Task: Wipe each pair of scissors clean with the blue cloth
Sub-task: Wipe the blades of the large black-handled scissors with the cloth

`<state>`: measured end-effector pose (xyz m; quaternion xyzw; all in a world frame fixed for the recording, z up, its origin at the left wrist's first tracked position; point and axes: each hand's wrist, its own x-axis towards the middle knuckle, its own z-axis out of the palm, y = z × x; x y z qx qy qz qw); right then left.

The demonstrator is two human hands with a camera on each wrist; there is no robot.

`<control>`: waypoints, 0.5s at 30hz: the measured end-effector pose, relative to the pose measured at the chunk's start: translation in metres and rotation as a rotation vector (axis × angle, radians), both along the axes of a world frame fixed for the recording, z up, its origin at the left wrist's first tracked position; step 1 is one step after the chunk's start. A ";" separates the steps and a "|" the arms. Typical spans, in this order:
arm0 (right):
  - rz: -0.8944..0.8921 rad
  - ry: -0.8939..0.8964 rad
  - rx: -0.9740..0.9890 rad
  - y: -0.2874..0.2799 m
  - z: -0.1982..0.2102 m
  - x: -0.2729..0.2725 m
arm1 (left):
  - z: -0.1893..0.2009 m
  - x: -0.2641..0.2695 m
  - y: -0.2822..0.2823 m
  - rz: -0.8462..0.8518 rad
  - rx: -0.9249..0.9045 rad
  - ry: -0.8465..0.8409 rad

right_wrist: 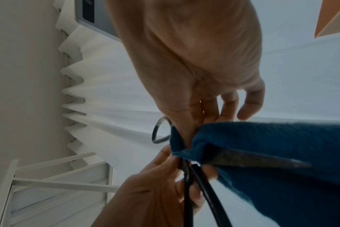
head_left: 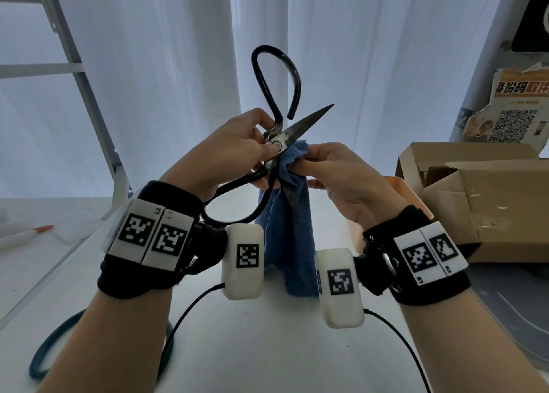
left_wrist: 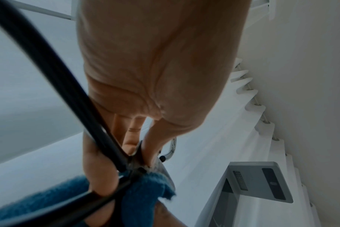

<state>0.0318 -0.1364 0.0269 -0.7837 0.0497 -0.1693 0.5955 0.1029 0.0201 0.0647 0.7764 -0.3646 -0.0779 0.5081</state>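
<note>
Large black-handled scissors (head_left: 285, 138) with dull steel blades are held up in front of me, blades spread wide. My left hand (head_left: 237, 152) grips them at the pivot, thumb on the rivet. One handle loop rises above; the other hangs toward my left wrist. My right hand (head_left: 332, 166) pinches the blue cloth (head_left: 285, 226) against the lower blade near the pivot, and the rest of the cloth hangs down to the table. In the left wrist view the scissors (left_wrist: 134, 165) meet the cloth (left_wrist: 145, 187). In the right wrist view the blade (right_wrist: 252, 159) lies across the cloth (right_wrist: 281, 153).
A white table (head_left: 267, 348) lies below. An open cardboard box (head_left: 475, 196) and an orange container (head_left: 395, 184) stand at the right. White curtains hang behind, with a metal frame (head_left: 83, 95) at the left. A teal loop (head_left: 53, 348) and black cables lie near the front.
</note>
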 end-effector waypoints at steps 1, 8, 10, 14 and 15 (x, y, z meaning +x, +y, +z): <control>-0.011 -0.012 0.032 0.000 0.000 0.000 | 0.001 0.000 0.000 -0.002 -0.005 0.002; 0.016 -0.033 0.081 0.000 0.002 -0.003 | 0.000 -0.002 -0.002 -0.003 -0.023 -0.001; 0.027 -0.034 0.065 0.000 0.003 -0.004 | 0.000 -0.002 -0.002 0.003 -0.024 0.006; 0.004 -0.098 0.153 0.001 0.003 -0.005 | 0.000 -0.004 -0.003 -0.010 -0.038 0.013; -0.003 -0.120 0.185 0.001 0.002 -0.004 | 0.001 -0.004 -0.003 -0.011 -0.047 0.015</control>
